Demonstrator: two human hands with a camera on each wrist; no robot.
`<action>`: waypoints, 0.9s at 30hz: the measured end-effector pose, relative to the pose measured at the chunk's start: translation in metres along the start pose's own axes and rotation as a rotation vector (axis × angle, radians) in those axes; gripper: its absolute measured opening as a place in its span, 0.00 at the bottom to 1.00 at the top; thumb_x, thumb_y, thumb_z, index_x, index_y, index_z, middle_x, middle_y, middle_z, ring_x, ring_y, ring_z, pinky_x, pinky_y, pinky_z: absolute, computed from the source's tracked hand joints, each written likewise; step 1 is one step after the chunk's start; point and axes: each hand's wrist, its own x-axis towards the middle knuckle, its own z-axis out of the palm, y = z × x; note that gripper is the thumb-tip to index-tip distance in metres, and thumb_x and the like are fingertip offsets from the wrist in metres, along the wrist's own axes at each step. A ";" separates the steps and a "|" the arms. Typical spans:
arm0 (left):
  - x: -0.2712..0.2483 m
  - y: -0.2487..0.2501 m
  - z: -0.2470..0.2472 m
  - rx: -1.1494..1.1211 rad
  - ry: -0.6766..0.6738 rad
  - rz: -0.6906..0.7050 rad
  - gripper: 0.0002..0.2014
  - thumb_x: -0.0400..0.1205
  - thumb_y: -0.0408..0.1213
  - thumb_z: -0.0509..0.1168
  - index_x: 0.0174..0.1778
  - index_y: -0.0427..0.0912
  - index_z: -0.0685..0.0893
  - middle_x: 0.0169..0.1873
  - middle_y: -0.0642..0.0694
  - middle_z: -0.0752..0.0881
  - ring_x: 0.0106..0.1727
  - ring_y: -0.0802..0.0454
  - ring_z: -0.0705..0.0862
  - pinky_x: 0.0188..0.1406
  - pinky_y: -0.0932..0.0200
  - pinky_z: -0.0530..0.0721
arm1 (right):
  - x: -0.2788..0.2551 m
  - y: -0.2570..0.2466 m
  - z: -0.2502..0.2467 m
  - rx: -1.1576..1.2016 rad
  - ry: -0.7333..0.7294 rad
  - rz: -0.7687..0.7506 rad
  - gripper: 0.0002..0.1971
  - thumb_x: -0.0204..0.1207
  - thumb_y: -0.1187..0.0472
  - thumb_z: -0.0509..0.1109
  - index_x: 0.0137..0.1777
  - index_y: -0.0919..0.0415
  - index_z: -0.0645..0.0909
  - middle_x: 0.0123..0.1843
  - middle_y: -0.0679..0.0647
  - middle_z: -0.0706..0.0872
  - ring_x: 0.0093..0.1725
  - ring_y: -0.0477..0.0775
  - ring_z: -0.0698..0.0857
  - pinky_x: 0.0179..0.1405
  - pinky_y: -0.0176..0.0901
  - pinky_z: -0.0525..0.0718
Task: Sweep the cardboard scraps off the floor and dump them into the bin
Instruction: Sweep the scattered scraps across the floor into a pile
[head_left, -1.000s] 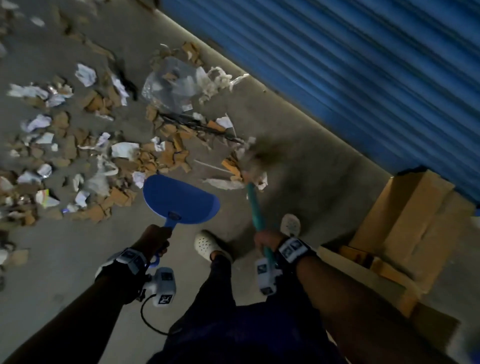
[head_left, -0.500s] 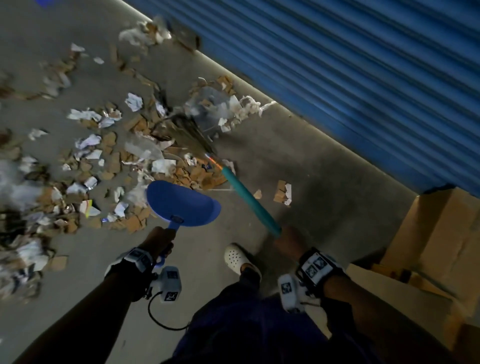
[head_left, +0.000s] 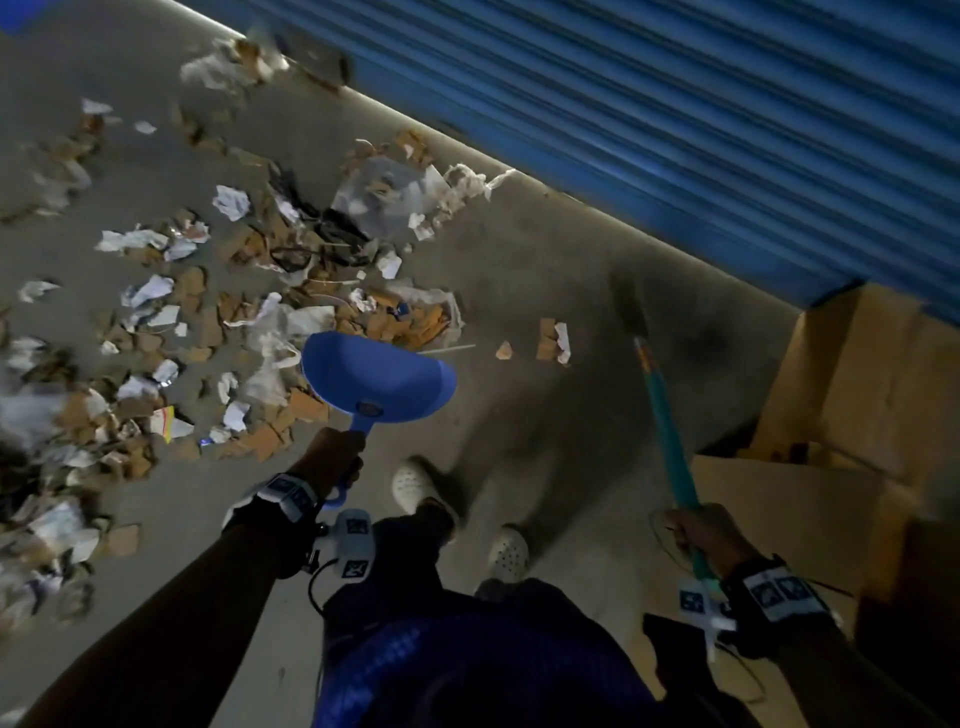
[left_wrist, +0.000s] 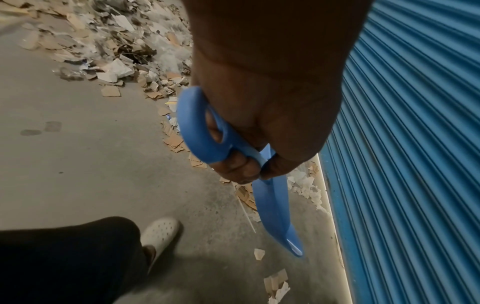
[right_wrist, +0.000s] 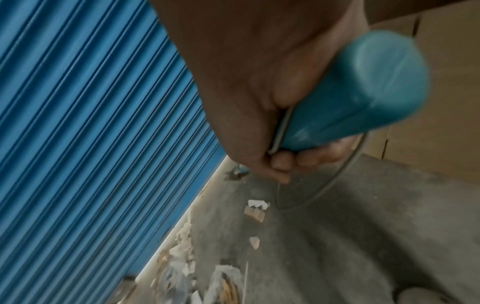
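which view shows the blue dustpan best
The head view: the whole dustpan, pan and handle, shows above the scraps. The left wrist view shows only its looped handle and one edge, gripped by the left hand. The right wrist view shows none.

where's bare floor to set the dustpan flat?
Bare concrete between the white shoes and blue shutter, right of the dustpan, bar a few stray scraps. Also bare beside the left forearm. Crowded: scrap pile, left.

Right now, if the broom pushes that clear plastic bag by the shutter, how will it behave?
The plastic bag looks thin and crumpled, so it will probably fold or drag rather than slide cleanly. It seems light, so a fast stroke of the broom may flip it over. Cardboard scraps lying around it would likely scatter.
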 end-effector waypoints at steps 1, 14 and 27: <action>0.001 -0.005 -0.006 -0.008 -0.011 -0.001 0.12 0.82 0.26 0.58 0.32 0.37 0.70 0.23 0.40 0.70 0.20 0.50 0.66 0.25 0.59 0.64 | -0.001 0.003 -0.001 0.028 0.021 0.025 0.14 0.79 0.69 0.70 0.30 0.67 0.76 0.22 0.60 0.75 0.25 0.57 0.73 0.30 0.50 0.72; 0.059 -0.050 -0.165 -0.058 0.079 -0.106 0.11 0.83 0.27 0.57 0.34 0.35 0.70 0.24 0.39 0.71 0.21 0.48 0.67 0.23 0.60 0.65 | -0.036 -0.168 0.233 -0.277 -0.381 0.004 0.17 0.85 0.63 0.60 0.32 0.59 0.72 0.32 0.54 0.75 0.33 0.52 0.73 0.34 0.39 0.74; 0.089 -0.064 -0.300 -0.115 0.189 -0.183 0.10 0.82 0.26 0.57 0.34 0.36 0.69 0.24 0.39 0.71 0.22 0.50 0.66 0.26 0.59 0.63 | -0.108 -0.309 0.388 -0.650 -0.501 -0.355 0.04 0.75 0.62 0.70 0.44 0.62 0.78 0.27 0.51 0.79 0.25 0.47 0.77 0.24 0.36 0.73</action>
